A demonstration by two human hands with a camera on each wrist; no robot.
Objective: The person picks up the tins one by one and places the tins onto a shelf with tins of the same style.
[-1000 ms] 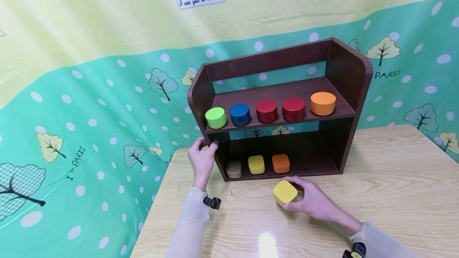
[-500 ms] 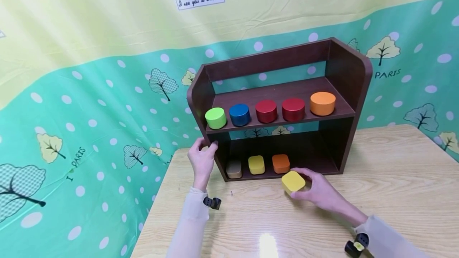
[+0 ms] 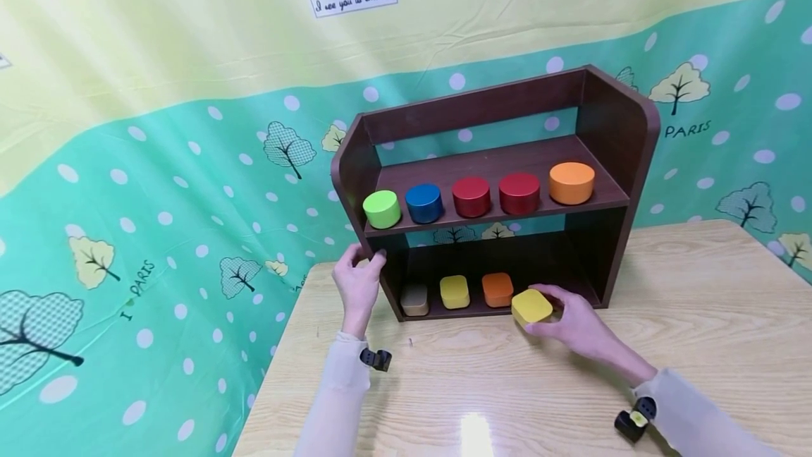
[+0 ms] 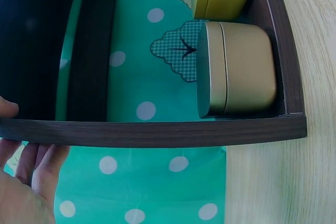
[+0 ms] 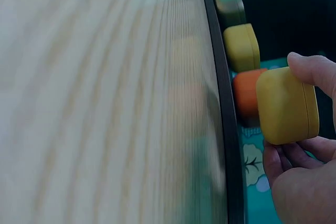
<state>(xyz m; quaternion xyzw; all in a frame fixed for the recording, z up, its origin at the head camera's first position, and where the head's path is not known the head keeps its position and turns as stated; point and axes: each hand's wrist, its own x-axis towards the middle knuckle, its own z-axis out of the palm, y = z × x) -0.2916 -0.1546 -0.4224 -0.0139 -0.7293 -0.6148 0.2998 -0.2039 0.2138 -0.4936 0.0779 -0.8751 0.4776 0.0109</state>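
In the head view my right hand (image 3: 577,323) holds a yellow rounded-square tin (image 3: 531,307) between thumb and fingers, at the front edge of the lower shelf. The right wrist view shows the same yellow tin (image 5: 286,106) overlapping the orange tin (image 5: 247,95). My left hand (image 3: 358,288) grips the left side panel of the dark brown shelf unit (image 3: 482,154), thumb inside and fingers outside, as the left wrist view shows. On the lower shelf stand a beige tin (image 3: 415,300), another yellow tin (image 3: 454,292) and an orange tin (image 3: 497,290), left to right.
Along the upper shelf's front edge are round tins: green (image 3: 382,209), blue (image 3: 424,203), two red (image 3: 471,197) and orange (image 3: 571,183). The unit stands on a light wooden table (image 3: 444,386). Behind it hangs a patterned cloth (image 3: 190,231).
My right hand has carried the yellow tin right and away from me, from over the table up to the lower shelf's edge. The left hand has stayed on the side panel.
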